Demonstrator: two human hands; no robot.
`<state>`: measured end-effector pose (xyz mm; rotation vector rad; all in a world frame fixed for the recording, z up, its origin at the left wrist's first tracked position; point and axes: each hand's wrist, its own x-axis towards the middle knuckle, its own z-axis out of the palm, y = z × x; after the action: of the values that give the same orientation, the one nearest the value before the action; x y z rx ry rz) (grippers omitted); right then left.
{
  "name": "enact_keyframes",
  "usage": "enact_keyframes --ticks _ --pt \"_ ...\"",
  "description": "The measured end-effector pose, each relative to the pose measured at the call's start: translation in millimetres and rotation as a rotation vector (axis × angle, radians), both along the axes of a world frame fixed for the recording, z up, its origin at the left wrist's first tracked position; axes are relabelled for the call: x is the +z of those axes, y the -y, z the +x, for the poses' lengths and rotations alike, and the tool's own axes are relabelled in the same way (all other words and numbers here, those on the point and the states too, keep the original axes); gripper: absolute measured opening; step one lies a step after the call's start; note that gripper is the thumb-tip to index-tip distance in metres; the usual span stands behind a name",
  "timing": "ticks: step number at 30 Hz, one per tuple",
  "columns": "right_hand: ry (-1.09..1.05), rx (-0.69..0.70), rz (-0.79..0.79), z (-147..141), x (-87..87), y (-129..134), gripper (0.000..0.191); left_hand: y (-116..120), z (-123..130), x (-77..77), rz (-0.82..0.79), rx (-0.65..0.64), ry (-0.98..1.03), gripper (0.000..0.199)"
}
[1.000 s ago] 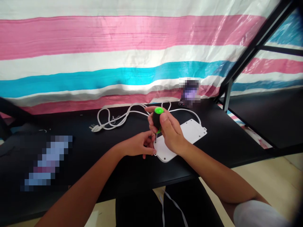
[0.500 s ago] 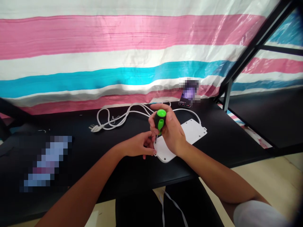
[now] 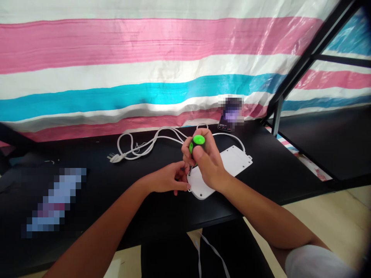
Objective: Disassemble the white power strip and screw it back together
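Note:
A white power strip [image 3: 233, 164] lies on the black table with its flat back up, and screw holes run along its edges. My right hand [image 3: 213, 166] is closed around the green and black handle of a screwdriver [image 3: 199, 139]. The shaft points down at a hole near the strip's left end; whether a screw sits there is too small to tell. My left hand [image 3: 168, 177] grips that same end, thumb at the near corner and fingers curled by the screwdriver tip. Part of the strip is hidden under my right hand.
A white cord [image 3: 153, 143] loops behind my hands to a plug [image 3: 117, 157] on the left. A phone [image 3: 225, 125] leans against the striped sheet [image 3: 116, 92] at the back. A blurred-out object [image 3: 58, 200] lies on the left of the table [image 3: 113, 185].
My right hand has turned the screwdriver handle, and its thumb now lies across the handle near the top. My left hand and the power strip stay in place.

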<state>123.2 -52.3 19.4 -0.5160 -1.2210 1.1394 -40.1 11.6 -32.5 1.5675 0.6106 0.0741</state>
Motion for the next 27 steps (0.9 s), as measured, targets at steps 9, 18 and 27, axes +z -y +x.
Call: enact_keyframes --ticks 9,18,27 --pt "0.048 0.097 -0.012 6.3 7.9 0.3 0.037 2.1 0.3 4.4 0.003 0.015 0.006 0.042" --pt "0.075 0.081 0.018 7.1 9.6 -0.6 0.035 2.5 0.9 3.8 0.005 0.016 0.009 0.043" --pt "0.028 0.071 -0.018 5.6 8.0 -0.4 0.037 2.5 1.1 5.5 0.015 0.016 0.0 0.041"
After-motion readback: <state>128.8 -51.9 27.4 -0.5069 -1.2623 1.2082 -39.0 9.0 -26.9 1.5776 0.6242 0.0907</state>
